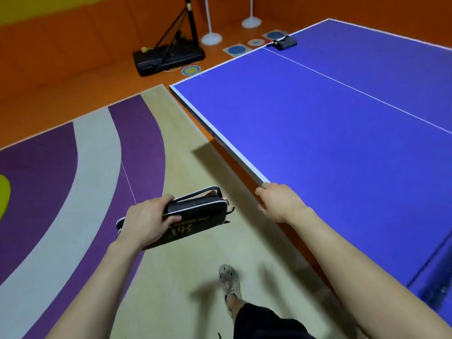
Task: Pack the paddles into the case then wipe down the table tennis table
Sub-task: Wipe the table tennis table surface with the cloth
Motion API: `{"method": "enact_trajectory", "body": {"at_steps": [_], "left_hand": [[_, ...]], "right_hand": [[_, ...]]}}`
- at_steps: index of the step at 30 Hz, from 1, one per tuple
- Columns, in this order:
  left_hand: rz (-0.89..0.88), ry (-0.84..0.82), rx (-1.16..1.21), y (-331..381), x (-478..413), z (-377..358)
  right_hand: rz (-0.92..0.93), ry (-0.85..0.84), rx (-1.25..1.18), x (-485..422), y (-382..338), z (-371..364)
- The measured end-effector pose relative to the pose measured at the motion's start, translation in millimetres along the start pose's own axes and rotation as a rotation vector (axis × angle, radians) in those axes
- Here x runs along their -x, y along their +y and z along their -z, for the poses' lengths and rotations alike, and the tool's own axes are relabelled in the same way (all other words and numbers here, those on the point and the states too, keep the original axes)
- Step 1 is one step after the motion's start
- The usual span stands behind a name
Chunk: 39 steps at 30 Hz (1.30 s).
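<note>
Head view: gold lettering on the black case (195, 216) sits upside down to the camera and reads "361" above "ONE DEGREE", with the rest hidden under the fingers. The case is a flat, soft-sided pouch with white piping along its zip line and a thin strap handle on top. Its top gapes slightly, and a sliver of red shows there, possibly a paddle, though it is too small to be sure. The left hand (146, 221) clamps the case from above, thumb on the near face and fingers wrapped over the top, holding it level over the floor (171, 265) beside the table (318, 118).

The table has a smooth blue matte top with white lines and a white rim. The right hand (278, 201), well apart from the left, curls its fingers over that rim, arm stretched forward. A black net clamp (285, 42) sits on the far edge. The floor has curved purple, grey and beige bands. A grey perforated shoe (230, 280) shows below.
</note>
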<state>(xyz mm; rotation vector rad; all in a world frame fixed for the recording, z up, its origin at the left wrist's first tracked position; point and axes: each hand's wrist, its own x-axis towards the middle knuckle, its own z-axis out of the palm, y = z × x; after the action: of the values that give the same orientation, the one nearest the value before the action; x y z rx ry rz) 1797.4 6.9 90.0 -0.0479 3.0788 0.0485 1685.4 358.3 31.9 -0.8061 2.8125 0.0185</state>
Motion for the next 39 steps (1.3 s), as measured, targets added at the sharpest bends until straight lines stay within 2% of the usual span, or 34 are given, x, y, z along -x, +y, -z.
{"method": "enact_trajectory", "body": {"at_steps": [5, 11, 15, 19, 21, 24, 30, 33, 37, 39], "left_hand": [[-0.023, -0.043, -0.052, -100, -121, 23], [-0.045, 0.017, -0.059, -211, -269, 32], [-0.131, 0.043, -0.054, -279, -396, 17], [-0.304, -0.054, -0.060, -320, -544, 23], [-0.418, -0.104, -0.056, -323, -612, 31], [-0.604, -0.178, -0.043, -304, -711, 42], [-0.910, -0.338, -0.036, -231, -871, 31], [-0.982, -0.509, -0.043, -193, -932, 13], [-0.997, -0.736, -0.005, -163, -984, -14], [-1.032, -0.800, -0.015, -152, -999, -26]], "right_hand": [[0.010, -0.029, 0.004, -162, -40, 42], [0.026, -0.022, 0.059, -335, -66, 88], [-0.051, -0.032, 0.114, -454, -67, 99], [-0.216, -0.100, 0.031, -542, -60, 108], [-0.287, -0.101, -0.036, -572, -52, 117], [-0.446, -0.051, -0.274, -602, -37, 134], [-0.683, 0.191, -0.792, -653, -2, 141], [-0.793, 0.231, -0.853, -696, 26, 124], [-0.953, 0.188, -0.896, -735, 50, 103], [-1.021, 0.174, -0.907, -744, 54, 98]]}}
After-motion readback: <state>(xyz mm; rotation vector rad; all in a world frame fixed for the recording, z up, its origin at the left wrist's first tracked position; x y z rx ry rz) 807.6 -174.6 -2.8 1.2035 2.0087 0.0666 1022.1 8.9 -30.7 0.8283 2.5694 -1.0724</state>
